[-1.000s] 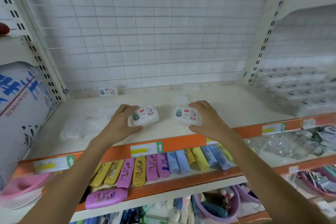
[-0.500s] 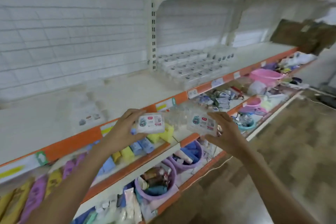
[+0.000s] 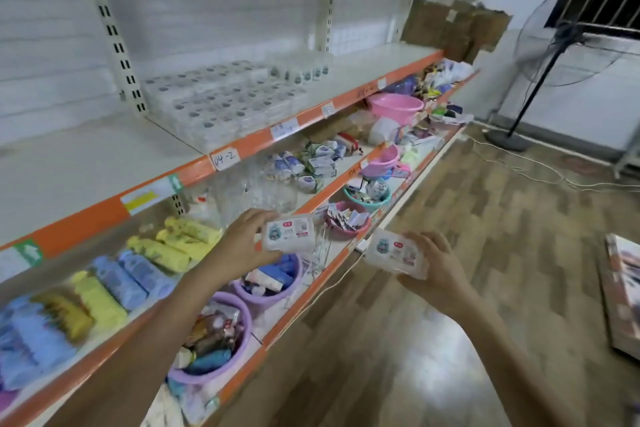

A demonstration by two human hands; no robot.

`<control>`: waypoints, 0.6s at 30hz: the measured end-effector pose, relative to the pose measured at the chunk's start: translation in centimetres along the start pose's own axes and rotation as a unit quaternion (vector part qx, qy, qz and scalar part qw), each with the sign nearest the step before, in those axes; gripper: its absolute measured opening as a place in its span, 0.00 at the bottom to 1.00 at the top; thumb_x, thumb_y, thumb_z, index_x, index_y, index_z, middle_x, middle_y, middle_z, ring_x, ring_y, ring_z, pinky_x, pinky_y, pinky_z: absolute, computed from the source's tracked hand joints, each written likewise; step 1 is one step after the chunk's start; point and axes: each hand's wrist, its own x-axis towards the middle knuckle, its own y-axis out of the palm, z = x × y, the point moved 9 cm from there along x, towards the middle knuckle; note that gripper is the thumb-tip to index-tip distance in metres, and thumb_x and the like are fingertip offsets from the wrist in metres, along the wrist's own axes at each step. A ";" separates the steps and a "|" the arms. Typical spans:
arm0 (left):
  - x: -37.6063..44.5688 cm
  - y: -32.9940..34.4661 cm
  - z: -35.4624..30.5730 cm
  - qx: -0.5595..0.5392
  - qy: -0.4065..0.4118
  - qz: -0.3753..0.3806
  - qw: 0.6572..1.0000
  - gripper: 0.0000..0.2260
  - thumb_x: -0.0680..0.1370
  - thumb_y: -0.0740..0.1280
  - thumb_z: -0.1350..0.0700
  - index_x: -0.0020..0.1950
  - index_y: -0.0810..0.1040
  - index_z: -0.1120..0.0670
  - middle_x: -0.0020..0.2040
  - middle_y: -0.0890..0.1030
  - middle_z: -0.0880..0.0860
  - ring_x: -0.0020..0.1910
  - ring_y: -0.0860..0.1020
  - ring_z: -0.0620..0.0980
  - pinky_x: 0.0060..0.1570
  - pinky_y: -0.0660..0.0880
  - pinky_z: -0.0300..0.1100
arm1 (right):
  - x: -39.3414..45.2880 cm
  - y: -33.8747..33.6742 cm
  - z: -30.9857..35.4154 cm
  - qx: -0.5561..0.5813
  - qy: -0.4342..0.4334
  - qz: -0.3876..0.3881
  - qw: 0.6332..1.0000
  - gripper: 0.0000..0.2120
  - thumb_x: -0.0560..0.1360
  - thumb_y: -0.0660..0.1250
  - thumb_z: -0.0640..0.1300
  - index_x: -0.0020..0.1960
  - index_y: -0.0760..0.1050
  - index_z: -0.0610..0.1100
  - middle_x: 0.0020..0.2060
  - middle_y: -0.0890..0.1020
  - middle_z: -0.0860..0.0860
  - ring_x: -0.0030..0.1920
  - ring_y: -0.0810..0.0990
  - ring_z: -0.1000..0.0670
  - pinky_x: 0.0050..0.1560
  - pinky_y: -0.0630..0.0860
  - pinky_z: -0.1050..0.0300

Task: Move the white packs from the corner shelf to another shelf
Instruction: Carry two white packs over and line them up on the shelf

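My left hand grips a white pack with a red and blue label, held in front of the lower shelves. My right hand grips a second white pack of the same kind, out over the wooden floor. Farther along, the upper shelf carries several rows of white packs stacked beside a perforated upright. Its right part is bare white board.
Lower shelves hold yellow and blue tubes, purple basins, a pink basin and small wrapped goods. A standing fan and white cables lie on the floor at right. A flat box rests at the right edge.
The view has swung right from the corner shelf along the aisle. Both hands, each still holding a pack, have dropped lower and the right one has moved out over the floor.
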 end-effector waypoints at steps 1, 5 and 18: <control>0.9 0.6 -0.1 -0.005 -0.003 0.005 1.000 0.29 0.66 0.77 0.58 0.65 0.71 0.56 0.56 0.70 0.48 0.56 0.71 0.46 0.54 0.66 0.35 | 0.6 -0.1 -0.6 0.000 0.000 -0.001 1.000 0.34 0.59 0.72 0.47 0.63 0.72 0.38 0.54 0.69 0.48 0.54 0.73 0.47 0.53 0.65 0.67; 4.8 1.2 0.1 -0.010 -0.012 -0.002 1.000 0.29 0.66 0.77 0.56 0.65 0.72 0.55 0.55 0.71 0.47 0.55 0.72 0.44 0.55 0.66 0.33 | 4.1 0.3 -1.9 0.006 -0.003 0.007 1.000 0.32 0.64 0.76 0.39 0.66 0.69 0.41 0.54 0.66 0.51 0.56 0.70 0.48 0.53 0.66 0.64; 25.3 -6.3 3.7 -0.016 -0.016 -0.121 0.992 0.27 0.67 0.76 0.52 0.64 0.72 0.50 0.57 0.72 0.47 0.55 0.71 0.42 0.54 0.67 0.23 | 28.0 -0.5 1.8 0.022 -0.147 0.029 0.988 0.32 0.66 0.76 0.44 0.67 0.68 0.48 0.57 0.66 0.57 0.56 0.67 0.58 0.53 0.69 0.76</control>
